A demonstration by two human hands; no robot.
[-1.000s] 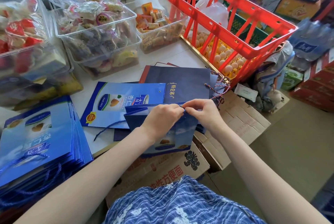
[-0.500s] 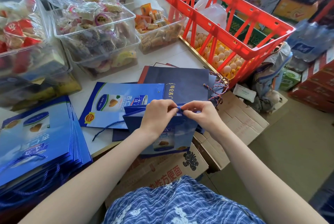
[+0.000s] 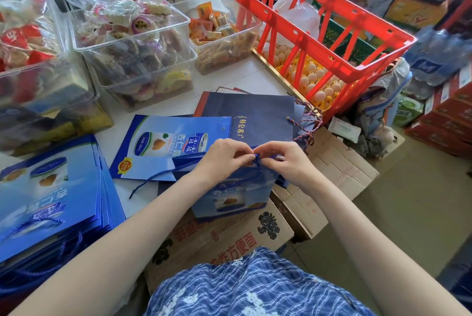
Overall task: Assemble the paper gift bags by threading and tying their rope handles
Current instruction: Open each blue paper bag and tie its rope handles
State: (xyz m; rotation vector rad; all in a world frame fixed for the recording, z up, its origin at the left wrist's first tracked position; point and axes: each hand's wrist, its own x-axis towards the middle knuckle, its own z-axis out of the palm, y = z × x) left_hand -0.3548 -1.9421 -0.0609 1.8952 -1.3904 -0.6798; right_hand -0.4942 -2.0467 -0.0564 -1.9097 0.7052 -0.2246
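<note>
An open blue paper gift bag (image 3: 231,194) stands at the table's front edge, in front of me. My left hand (image 3: 224,157) and my right hand (image 3: 284,160) meet at its top rim, both pinching the end of a blue rope handle (image 3: 256,158). The rope's other length (image 3: 153,180) trails left across the table. A flat blue bag (image 3: 166,146) lies behind, with a navy bag (image 3: 255,116) beside it. A stack of blue bags with rope handles (image 3: 48,200) sits at the left.
Clear plastic bins of wrapped snacks (image 3: 132,47) line the back of the table. A red crate (image 3: 319,32) stands over egg trays at the right. Cardboard boxes (image 3: 332,172) sit below the table edge. Stacked cartons (image 3: 444,116) fill the far right.
Both hands have stayed at the bag's top rim, fingers working the rope end. A small blue knot or loop now shows between the fingertips.
</note>
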